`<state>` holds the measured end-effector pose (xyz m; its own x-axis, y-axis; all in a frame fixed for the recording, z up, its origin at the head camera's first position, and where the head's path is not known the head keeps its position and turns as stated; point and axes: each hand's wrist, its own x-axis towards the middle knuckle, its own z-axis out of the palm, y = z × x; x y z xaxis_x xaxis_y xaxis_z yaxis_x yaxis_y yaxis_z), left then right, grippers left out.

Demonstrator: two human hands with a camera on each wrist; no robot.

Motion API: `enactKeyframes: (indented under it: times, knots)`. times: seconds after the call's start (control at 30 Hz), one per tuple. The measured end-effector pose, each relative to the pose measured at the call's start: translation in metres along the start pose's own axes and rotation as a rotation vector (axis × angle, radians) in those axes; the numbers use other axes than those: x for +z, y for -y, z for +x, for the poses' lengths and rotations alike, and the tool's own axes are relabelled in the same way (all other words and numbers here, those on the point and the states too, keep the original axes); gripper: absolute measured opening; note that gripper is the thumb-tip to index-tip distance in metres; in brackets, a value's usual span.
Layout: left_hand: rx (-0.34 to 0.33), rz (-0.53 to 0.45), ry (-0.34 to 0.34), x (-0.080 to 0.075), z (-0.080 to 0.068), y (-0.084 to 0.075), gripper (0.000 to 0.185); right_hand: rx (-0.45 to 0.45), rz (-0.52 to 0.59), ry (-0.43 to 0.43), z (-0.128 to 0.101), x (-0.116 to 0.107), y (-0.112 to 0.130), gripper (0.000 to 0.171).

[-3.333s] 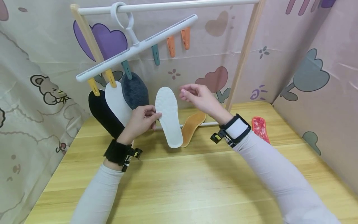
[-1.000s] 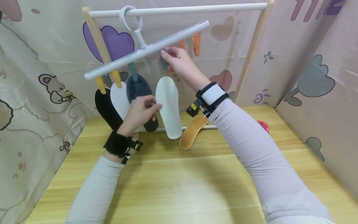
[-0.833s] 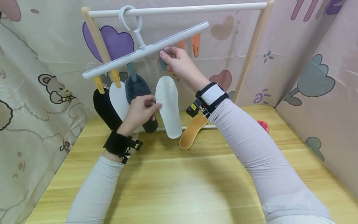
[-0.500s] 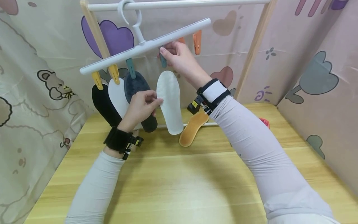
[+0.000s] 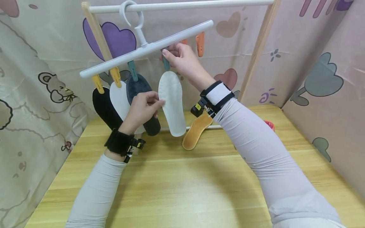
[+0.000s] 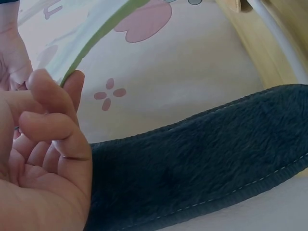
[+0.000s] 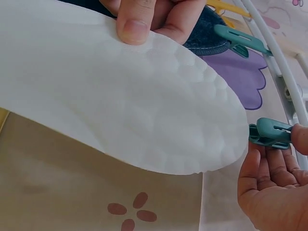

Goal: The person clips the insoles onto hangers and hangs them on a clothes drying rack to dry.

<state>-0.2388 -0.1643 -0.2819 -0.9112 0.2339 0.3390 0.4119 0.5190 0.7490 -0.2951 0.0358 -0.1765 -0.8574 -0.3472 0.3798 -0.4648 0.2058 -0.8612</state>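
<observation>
Tabletop (image 5: 182, 190): wood-grain, nearest the person; runs back under both forearms to the rack.
Left hand (image 5: 144, 107): thumb and forefinger pinched on one long edge of the pale insole, other fingers loosely curled. Edge hold probably chosen to leave the rounded end free.
Pale insole (image 5: 172, 104): in the air above the table, near upright, slight tilt, wider end up, just under the hanger. That height likely suits the clip's reach.
Right hand (image 5: 182, 61): thumb and fingers squeezed together on the held teal clip (image 5: 166, 63); pressure there presumably parts its mouth. Mouth sits right at the insole's upper edge; touching or a hair apart, cannot tell.
Tan insole (image 5: 196, 131): on the table, by the rack's lower bar; over it or against it, unclear.
Hanger (image 5: 108, 64): hooked on the top rail (image 5: 185, 5), left end low, likely pulled down by its load.
Hung insoles: black (image 5: 105, 106) and white (image 5: 118, 96) on yellow clips (image 5: 98, 84), dark blue-grey (image 5: 139, 85) on a teal one; side by side, overlapping.
Orange clips (image 5: 200, 44): at the raised end, no insole on them.
Red piece (image 5: 270, 125): mostly hidden behind the right sleeve.
</observation>
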Motion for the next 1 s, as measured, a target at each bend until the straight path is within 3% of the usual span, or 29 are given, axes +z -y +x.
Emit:
enactKeyframes:
  times: [1.0]
  knots:
    - [0.029, 0.026, -0.046, -0.0061, 0.0022, -0.0091, 0.018, -0.019, 0.027, 0.018, 0.0001, 0.0016, -0.0023, 0.032]
